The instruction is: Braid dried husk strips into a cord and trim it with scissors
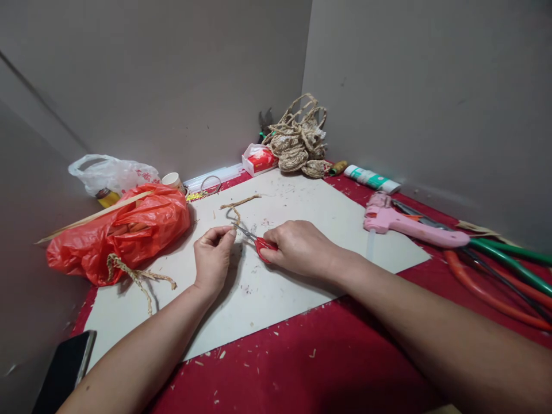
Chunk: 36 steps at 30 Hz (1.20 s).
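Over the white board (297, 201), my left hand (213, 256) pinches the lower end of a short braided straw cord (237, 215) between thumb and fingertips. My right hand (297, 247) is wrapped round the red handles of small scissors (264, 248). The scissor blades point left and touch or nearly touch the cord just above my left fingertips; whether they are open is too small to tell. Another short cord piece (241, 202) lies on the board beyond my hands.
At left are a red plastic bag (129, 230), braided strands (140, 276) and a phone (64, 371). Coiled straw braids (297, 144) and a tissue pack (259, 160) stand at the back. A pink glue gun (409, 226) and green-handled tool (513, 264) lie at right.
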{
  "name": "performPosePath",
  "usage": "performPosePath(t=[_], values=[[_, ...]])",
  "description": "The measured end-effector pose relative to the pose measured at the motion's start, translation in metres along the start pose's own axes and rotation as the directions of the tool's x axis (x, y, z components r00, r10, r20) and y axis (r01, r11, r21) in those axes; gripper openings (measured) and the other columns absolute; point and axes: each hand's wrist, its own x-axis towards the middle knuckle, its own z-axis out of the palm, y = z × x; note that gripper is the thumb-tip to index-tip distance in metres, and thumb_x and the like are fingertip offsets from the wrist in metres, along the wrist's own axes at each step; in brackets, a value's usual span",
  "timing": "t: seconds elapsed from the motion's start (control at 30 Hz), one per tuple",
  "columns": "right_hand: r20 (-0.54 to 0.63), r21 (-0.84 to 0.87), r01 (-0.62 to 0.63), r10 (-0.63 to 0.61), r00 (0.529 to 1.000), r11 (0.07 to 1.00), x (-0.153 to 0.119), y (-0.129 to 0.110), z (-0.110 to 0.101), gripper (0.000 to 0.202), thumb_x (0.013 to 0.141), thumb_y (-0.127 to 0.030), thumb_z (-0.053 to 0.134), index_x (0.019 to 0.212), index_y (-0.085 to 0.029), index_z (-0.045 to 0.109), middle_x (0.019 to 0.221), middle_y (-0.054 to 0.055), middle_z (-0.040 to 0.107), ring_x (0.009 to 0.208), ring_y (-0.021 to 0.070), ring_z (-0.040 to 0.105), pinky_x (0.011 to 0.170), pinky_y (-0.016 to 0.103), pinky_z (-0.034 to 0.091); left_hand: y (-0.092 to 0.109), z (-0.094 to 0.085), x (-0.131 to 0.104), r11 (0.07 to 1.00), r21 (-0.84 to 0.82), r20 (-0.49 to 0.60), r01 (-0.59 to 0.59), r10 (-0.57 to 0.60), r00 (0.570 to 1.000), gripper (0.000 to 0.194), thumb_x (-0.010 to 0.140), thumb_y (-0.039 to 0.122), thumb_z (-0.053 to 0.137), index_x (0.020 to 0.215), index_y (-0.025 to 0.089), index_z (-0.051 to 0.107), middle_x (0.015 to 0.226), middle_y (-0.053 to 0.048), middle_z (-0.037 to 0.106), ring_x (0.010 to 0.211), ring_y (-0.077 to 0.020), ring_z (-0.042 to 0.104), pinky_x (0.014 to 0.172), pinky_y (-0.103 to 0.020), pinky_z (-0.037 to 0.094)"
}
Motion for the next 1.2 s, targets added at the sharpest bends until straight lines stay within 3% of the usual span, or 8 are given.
performPosePath(t=[0.43, 1.2], values=[[-0.033, -0.1, -0.015, 0.012, 0.999, 0.995, -0.0014, 0.0026, 0.0018, 0.035, 0.076, -0.048, 0.05, 0.058, -0.019, 0.061, 0.051, 0.002, 0.056, 0.045, 0.0114, 0.038, 0.048, 0.027, 0.018, -0.0004, 0.0, -0.0009, 0.997, 0.05, 0.025, -0.062, 0.061, 0.998, 0.018, 0.068, 0.03, 0.069, 0.077, 0.014, 0.068, 0.072, -0.002, 0.065, 0.062, -0.01, 0.054, 0.062, -0.023, 0.043], [-0.063, -0.008, -0.007, 0.006, 0.998, 1.0, -0.0018, -0.0033, -0.0009, 0.029, 0.073, -0.035, 0.05, 0.049, -0.019, 0.056, 0.044, -0.001, 0.047, 0.042, 0.0095, 0.027, 0.047, 0.027, 0.017, -0.0026, 0.0001, -0.0009, 1.0, -0.003, 0.02, -0.004, 0.004, 1.0, 0.021, 0.066, 0.031, 0.071, 0.077, 0.014, 0.067, 0.067, 0.001, 0.062, 0.054, -0.0075, 0.048, 0.057, -0.022, 0.04]])
